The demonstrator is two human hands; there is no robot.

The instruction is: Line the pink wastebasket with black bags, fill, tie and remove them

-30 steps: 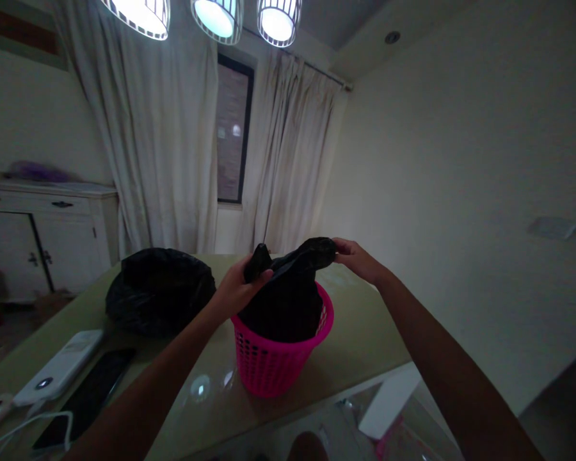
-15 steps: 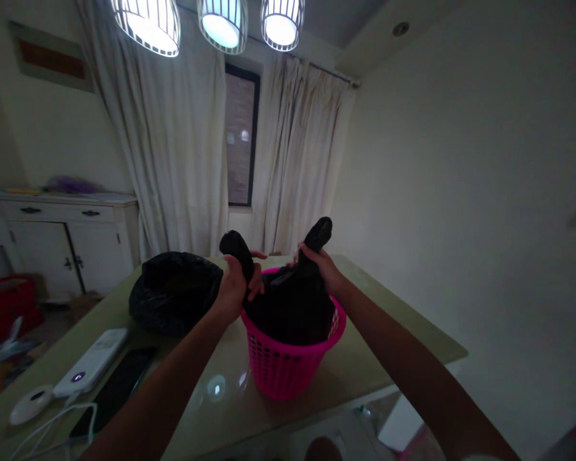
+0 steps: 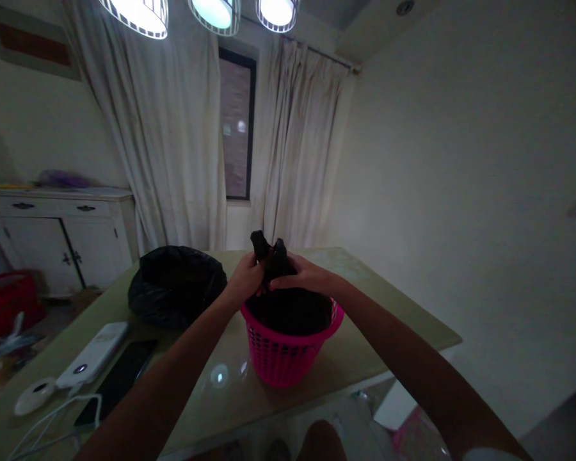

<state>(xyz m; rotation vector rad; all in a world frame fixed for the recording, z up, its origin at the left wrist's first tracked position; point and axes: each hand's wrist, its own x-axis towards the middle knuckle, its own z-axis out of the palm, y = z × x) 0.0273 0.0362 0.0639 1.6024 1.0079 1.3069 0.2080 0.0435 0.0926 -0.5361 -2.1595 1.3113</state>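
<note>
A pink perforated plastic basket stands upright on the table, with a black plastic bag inside it. Above the basket, my left hand is closed around one gathered end of this bag. My right hand grips the other gathered end, close beside the left. Both twisted ends stick up between the hands, nearly touching. Some fingertips are hidden behind the dark plastic. Left of the basket sits a second black plastic bag, its mouth open, touched by neither hand.
On the glossy greenish table lie a black phone, a white power bank, a small white rounded device and a white cable. A white cabinet stands at the back left, by the curtains.
My hands have come together over the basket, bringing the two bag ends from wide apart to side by side. The bag ends sit lower between my fingers.
</note>
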